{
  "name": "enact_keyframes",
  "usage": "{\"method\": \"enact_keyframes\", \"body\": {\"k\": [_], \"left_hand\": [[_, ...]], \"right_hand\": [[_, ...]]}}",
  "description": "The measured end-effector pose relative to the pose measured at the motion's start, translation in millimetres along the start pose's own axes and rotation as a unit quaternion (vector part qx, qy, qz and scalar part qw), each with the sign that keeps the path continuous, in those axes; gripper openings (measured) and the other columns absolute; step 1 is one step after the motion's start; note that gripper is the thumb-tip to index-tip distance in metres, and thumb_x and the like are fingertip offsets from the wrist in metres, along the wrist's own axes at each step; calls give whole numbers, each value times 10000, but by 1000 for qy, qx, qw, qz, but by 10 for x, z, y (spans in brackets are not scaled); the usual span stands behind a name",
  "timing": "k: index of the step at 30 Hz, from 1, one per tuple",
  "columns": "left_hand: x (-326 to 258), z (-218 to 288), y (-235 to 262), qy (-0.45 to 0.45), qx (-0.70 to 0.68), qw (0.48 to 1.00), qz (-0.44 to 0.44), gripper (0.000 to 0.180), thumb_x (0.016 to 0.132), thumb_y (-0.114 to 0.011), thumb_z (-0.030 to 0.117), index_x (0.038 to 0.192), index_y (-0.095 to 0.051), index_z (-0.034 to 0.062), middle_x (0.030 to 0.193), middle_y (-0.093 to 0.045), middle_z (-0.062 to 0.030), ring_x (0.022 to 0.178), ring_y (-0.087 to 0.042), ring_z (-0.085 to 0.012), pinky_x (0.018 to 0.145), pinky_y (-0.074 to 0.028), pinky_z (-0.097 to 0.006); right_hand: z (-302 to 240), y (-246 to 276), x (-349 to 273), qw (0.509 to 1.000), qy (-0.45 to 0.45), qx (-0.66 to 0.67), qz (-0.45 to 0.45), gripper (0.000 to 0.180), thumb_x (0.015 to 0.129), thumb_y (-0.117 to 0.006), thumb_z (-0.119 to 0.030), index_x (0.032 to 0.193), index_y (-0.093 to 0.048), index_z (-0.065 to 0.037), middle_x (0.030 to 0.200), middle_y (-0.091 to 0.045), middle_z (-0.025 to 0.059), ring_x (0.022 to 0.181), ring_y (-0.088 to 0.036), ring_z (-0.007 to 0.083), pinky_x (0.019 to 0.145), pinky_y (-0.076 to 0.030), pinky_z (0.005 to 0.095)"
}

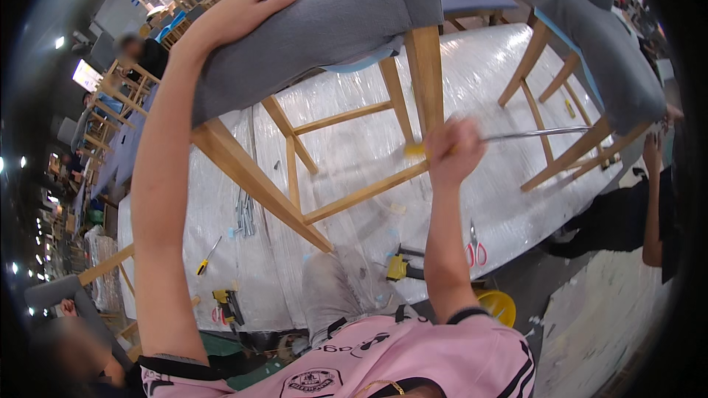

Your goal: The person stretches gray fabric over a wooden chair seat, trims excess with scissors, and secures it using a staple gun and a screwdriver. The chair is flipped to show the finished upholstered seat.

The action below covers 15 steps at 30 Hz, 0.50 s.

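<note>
My left hand (262, 6) lies flat with its fingers stretched on the grey upholstered seat (310, 26) of a wooden-legged chair. The chair stands on a table (354, 228) covered in clear plastic film, and light blue material shows under its seat edge. My right hand (456, 149) is closed, blurred by motion, close beside the chair's right front leg (425, 81). From this fist a long metal shaft (535, 133) points right, and a yellow handle end (415, 149) sticks out on the left. The tool's exact kind cannot be made out.
A second grey chair (605, 37) stands at the right, with a person (627, 206) near it. On the film lie staple guns (404, 265), red-handled scissors (476, 250), a screwdriver (209, 256) and metal rods (244, 215). A yellow bucket-like thing (498, 306) sits beyond the near edge.
</note>
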<state>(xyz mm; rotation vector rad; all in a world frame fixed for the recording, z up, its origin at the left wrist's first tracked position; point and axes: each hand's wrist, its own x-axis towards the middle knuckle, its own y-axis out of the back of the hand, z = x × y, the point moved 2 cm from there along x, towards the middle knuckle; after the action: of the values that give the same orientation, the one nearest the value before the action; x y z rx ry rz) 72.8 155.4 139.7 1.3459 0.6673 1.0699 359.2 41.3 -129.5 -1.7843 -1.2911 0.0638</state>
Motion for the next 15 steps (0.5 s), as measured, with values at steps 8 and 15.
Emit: {"method": "enact_keyframes", "body": {"k": [8, 15], "left_hand": [[-874, -506, 93, 92, 80, 981, 150, 693, 1016, -392, 688, 1387, -666, 171, 1314, -696, -167, 1227, -643, -369, 1089, -453, -427], [-1054, -363, 23, 115, 103, 969, 193, 676, 1011, -414, 683, 1386, -668, 181, 1305, -705, -140, 1211, -654, -366, 1072, -466, -435]], "right_hand": [[969, -587, -946, 929, 43, -205, -306, 284, 1022, -609, -152, 817, -699, 24, 762, -680, 39, 492, -502, 76, 463, -380, 241], [1746, -1775, -962, 947, -258, 7, -189, 259, 1016, -677, -218, 1154, -712, -2, 949, -749, 18, 540, -472, 21, 473, -350, 211]]}}
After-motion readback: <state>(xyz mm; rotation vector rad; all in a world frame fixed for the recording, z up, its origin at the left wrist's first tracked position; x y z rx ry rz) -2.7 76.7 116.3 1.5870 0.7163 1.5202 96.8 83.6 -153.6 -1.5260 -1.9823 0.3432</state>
